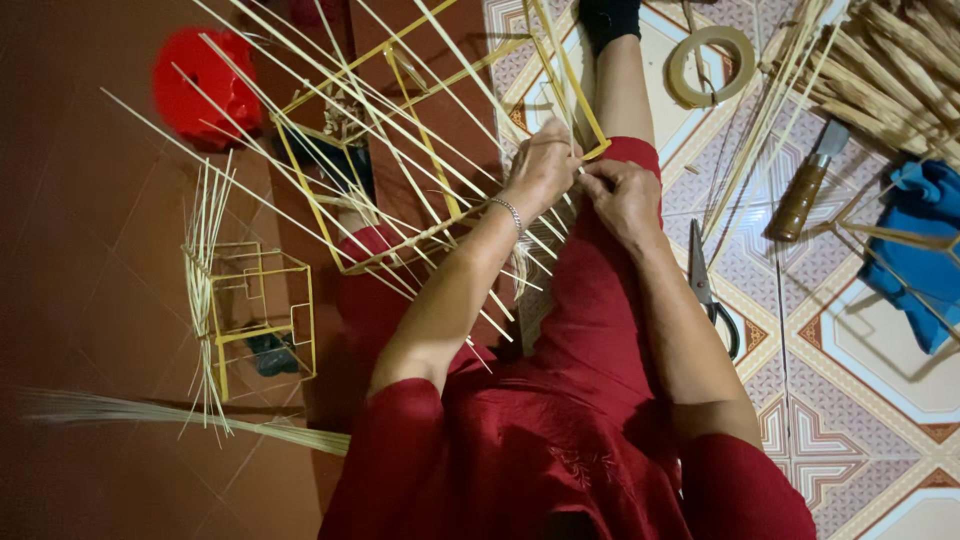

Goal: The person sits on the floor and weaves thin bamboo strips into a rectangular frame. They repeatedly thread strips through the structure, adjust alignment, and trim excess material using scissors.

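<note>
Here both hands (585,180) pinch bamboo frame (400,170) corner.

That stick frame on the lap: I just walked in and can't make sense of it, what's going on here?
A seated person in red works on a yellow stick frame resting over their legs. The left hand and right hand meet at one corner of it, fingers pinched on thin sticks there. A smaller finished-looking frame sits on the floor to the left. Scissors, a wooden-handled tool, a tape roll and a blue cloth lie to the right.
</note>
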